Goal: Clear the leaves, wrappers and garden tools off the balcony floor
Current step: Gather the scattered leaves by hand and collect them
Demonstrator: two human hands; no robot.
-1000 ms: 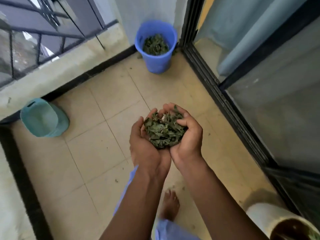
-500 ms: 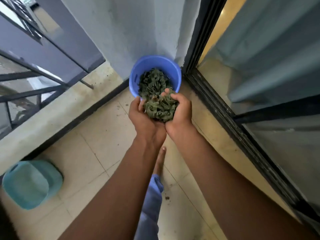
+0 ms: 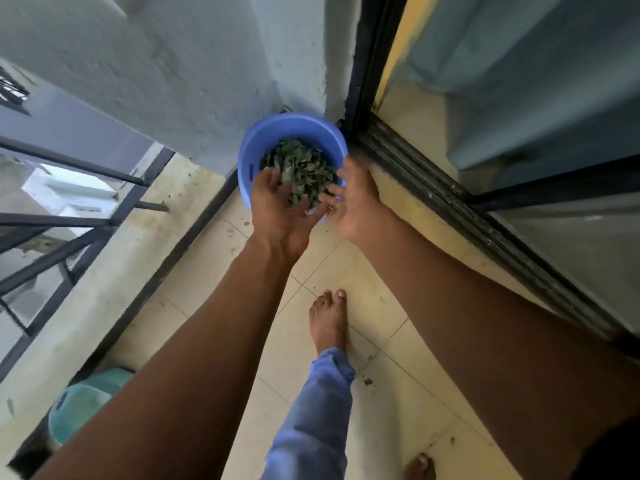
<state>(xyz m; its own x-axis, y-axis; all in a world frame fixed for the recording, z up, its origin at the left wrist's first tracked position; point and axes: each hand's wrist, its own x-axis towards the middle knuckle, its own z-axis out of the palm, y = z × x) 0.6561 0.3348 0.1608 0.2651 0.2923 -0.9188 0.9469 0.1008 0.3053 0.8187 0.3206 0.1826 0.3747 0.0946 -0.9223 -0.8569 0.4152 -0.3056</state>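
At about eight o'clock, low by the parapet, the teal tub shows only in part behind my left forearm; half a second ago it lay in plain sight. My left hand is over the near rim of the blue bucket, palm up, its grip spread and loose, with a few dry leaves sliding off the fingers into the heap inside. Half a second ago both hands were cupped together around that handful just short of the bucket; now they have parted and the leaves lie in the bucket, which stands at twelve o'clock in the corner between the grey wall and the sliding door track. My right hand is at one o'clock by the bucket's right rim, palm turned inward, fingers straight and apart, holding nothing. A few leaf crumbs are on the tile floor near five o'clock, just right of my bare foot.
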